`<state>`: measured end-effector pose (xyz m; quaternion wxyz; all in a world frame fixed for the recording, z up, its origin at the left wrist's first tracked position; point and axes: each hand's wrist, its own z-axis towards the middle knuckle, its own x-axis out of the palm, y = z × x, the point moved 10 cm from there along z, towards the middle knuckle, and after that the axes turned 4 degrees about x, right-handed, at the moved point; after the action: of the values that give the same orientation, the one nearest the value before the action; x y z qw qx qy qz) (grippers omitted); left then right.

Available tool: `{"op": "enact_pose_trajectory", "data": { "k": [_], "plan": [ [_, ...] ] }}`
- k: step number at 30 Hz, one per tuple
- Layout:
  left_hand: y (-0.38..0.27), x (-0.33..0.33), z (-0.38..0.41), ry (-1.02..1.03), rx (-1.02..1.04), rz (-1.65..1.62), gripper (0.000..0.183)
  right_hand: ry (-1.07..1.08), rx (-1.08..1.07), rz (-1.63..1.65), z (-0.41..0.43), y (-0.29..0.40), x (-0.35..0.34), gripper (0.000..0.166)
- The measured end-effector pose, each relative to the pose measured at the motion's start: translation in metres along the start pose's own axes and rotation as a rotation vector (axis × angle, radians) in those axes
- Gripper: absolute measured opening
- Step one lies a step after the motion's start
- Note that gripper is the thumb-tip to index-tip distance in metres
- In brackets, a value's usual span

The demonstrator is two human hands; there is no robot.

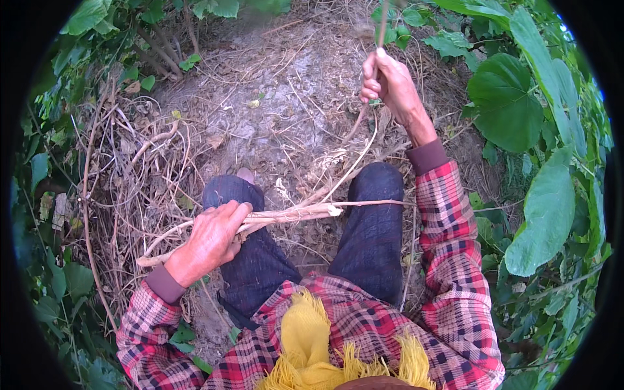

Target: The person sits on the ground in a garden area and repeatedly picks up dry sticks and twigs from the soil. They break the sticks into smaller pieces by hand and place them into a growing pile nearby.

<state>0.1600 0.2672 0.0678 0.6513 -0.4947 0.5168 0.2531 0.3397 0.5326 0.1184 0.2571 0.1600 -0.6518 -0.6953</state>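
Observation:
My left hand [212,239] is closed around a bundle of dry woody stems [292,213], held crosswise in front of my knees. The stems reach past the hand on both sides, and one thin stem runs on over the right knee. Higher up, ahead of the right knee, my right hand [390,85] grips a single thin dry stem [382,29] between thumb and fingers. That stem rises out of the top of the view and also shows below the hand, slanting down to the left. A thicker dry stem [318,195] lies between the knees, partly behind the bundle.
Dry soil [243,117] with leaf litter lies ahead. A tangle of dry vines [131,170] covers the ground at the left. Large green leaves [507,102] crowd the right side, and woody plant stems [161,51] stand at the upper left. A yellow fringed scarf [304,331] hangs at my chest.

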Motion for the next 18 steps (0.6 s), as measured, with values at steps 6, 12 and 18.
{"op": "enact_pose_trajectory", "data": {
  "k": [6, 12, 18],
  "plan": [
    [-0.007, 0.003, 0.003, -0.011, 0.026, 0.066, 0.058, 0.17, 0.124, -0.334, -0.004, -0.017, 0.06, 0.046],
    [-0.007, 0.011, 0.003, 0.009, 0.03, 0.09, 0.066, 0.463, -0.089, -0.666, -0.022, -0.034, 0.165, 0.049],
    [-0.009, 0.016, 0.007, -0.01, 0.059, 0.127, 0.058, 0.644, -0.265, -0.836, -0.04, -0.067, 0.213, 0.038]
  ]
}}
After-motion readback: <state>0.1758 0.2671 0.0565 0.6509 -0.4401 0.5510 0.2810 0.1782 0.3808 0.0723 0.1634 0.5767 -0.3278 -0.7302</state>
